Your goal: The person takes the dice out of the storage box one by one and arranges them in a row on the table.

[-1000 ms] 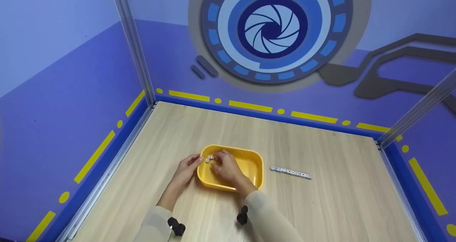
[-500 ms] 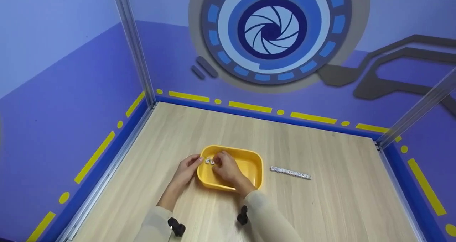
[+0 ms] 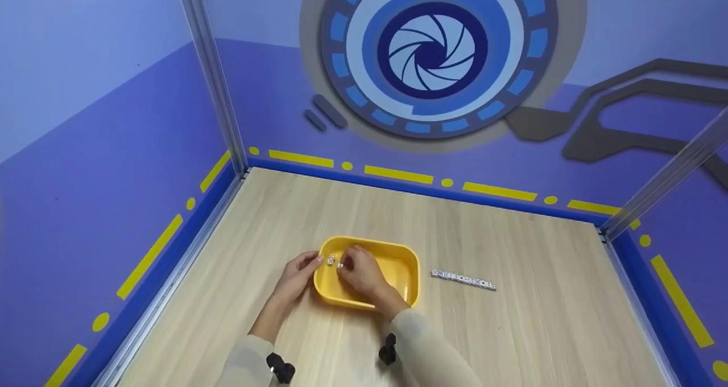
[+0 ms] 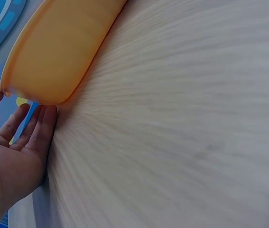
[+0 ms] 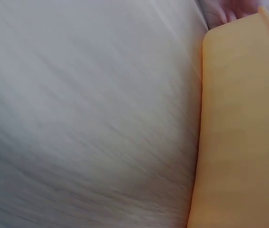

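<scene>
A yellow plastic tray [image 3: 398, 273] with rounded corners sits on the table. My left hand [image 3: 296, 276] holds its left end, thumb on the rim and fingertips against the outer wall; the left wrist view shows this grip from low down. Inside the tray my right hand [image 3: 364, 273] reaches down with curled fingers and pinches a small white die [image 3: 340, 266]. Left of those fingers lie other dice [image 3: 331, 260] close together near the tray's left wall. The right wrist view shows only the tray's outer wall [image 5: 241, 123] and part of my left hand.
To the right of the tray, several white dice stand in a straight row [image 3: 463, 280] on the wooden table [image 3: 546, 318]. Blue printed panels [image 3: 273, 102] with metal corner posts enclose the table at the back and both sides.
The right fingers have drawn a die slightly toward the person, apart from the other dice in the tray. The left hand stays at the tray's end; the dice row is unchanged.
</scene>
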Motion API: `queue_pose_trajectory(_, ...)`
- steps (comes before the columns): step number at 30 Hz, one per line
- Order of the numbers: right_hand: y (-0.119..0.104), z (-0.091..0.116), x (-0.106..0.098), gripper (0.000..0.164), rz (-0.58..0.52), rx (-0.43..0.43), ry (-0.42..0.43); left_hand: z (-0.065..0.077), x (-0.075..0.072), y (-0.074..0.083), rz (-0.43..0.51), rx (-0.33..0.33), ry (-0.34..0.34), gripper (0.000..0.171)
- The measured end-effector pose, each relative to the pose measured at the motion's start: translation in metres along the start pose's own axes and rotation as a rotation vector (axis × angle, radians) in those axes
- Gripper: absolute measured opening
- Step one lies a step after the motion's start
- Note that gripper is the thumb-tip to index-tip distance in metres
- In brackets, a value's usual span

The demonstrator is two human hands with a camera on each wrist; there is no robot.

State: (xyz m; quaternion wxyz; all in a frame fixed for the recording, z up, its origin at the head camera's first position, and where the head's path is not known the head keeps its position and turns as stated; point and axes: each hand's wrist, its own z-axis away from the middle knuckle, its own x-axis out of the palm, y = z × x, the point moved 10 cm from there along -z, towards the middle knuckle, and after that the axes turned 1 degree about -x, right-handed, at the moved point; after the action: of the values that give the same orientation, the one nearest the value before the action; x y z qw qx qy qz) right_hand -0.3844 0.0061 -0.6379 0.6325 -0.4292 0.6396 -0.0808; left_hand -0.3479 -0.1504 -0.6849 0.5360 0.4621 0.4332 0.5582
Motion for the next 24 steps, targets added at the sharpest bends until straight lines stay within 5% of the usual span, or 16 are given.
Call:
queue_pose_trajectory(11,-0.018,0.003,-0.034,0.014,-0.141,-0.034,-0.028,-0.001,0.0,0.001,-0.036,0.001,0.017,0.051)
queue_pose_trajectory(24,-0.015,0.041,-0.117,0.015,-0.095,-0.164,0.028,0.001,-0.001,-0.004,-0.041,-0.034,0.02,0.054)
